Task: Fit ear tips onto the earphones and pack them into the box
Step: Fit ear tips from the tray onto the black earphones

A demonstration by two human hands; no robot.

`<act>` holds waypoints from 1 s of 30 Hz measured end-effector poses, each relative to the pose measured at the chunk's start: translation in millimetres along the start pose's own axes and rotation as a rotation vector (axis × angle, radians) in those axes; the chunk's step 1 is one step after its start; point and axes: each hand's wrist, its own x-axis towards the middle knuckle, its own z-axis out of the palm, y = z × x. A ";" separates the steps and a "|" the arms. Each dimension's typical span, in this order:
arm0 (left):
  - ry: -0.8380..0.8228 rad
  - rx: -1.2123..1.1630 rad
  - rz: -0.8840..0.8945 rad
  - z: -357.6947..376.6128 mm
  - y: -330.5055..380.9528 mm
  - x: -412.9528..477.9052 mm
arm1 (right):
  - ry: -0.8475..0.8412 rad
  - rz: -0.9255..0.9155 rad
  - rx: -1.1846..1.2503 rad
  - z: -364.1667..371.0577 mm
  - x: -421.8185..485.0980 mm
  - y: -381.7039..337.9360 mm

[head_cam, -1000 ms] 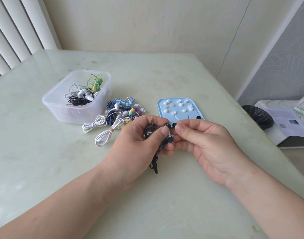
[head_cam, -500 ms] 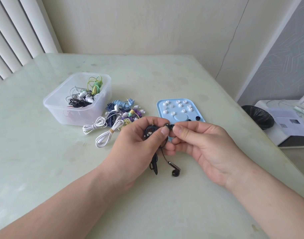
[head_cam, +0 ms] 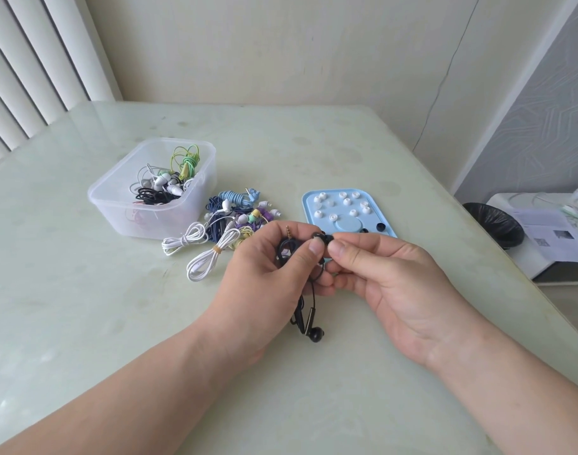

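Note:
My left hand [head_cam: 274, 277] grips a coiled black earphone set [head_cam: 289, 247], its gold plug sticking up and one earbud [head_cam: 315, 333] hanging below on its cable. Between left thumb and my right hand [head_cam: 389, 284] sits the other black earbud [head_cam: 323, 239]; my right thumb and forefinger pinch a black ear tip against it. Behind the hands lies a blue lid [head_cam: 346, 224] with several white ear tips [head_cam: 343, 201] and two black ones [head_cam: 380, 227]. A clear plastic box [head_cam: 149, 221] at the left holds several bundled earphones.
A pile of wound earphones [head_cam: 235, 218] in white, blue, purple and yellow lies between the box and the blue lid. The table's right edge runs close to my right forearm; beyond it are a black bin [head_cam: 497, 224] and papers on a white unit.
One earbud has dropped out of my left hand and now dangles on its cable below it. Both hands stay together on the other earbud.

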 end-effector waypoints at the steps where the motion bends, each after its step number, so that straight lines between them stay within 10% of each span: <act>1: 0.003 -0.001 0.002 0.2 -0.2 0.1 | 0.006 -0.008 -0.005 0.9 -0.5 1.2; 30: -0.035 -0.040 -0.021 -1.0 4.4 -0.8 | -0.093 0.001 -0.012 -5.9 6.1 -1.1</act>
